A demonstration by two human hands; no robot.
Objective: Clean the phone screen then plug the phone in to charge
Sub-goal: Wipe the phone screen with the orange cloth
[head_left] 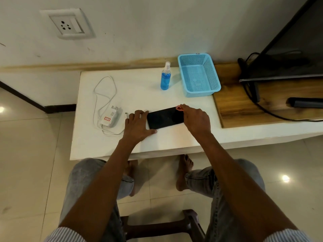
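Nearest the camera, striped sleeve cuffs and two bare forearms reach out over grey-trousered knees toward the white bench (pixel 174 144). The phone (pixel 165 118) lies flat on the bench, dark screen up, lengthwise between the two hands. The left hand (pixel 138 125) rests spread at the phone's left end, fingers loosely open, thumb stretched along the phone's near edge and fingertips at its far left corner, steadying rather than gripping. The right hand (pixel 196 119) covers the phone's right end, fingers curled downward, with the fingertips pinching something small and reddish at the phone's far right corner; what that is cannot be made out. Just left of the phone lies the cable's plug end (pixel 126 114), and beyond it the white charger (pixel 110 118) with its looped cable (pixel 104 91). Behind the phone stands a blue spray bottle (pixel 165 77), with a blue basket (pixel 198 74) to its right. Farther back, left of the phone, a wall socket (pixel 67 24) sits on the wall.
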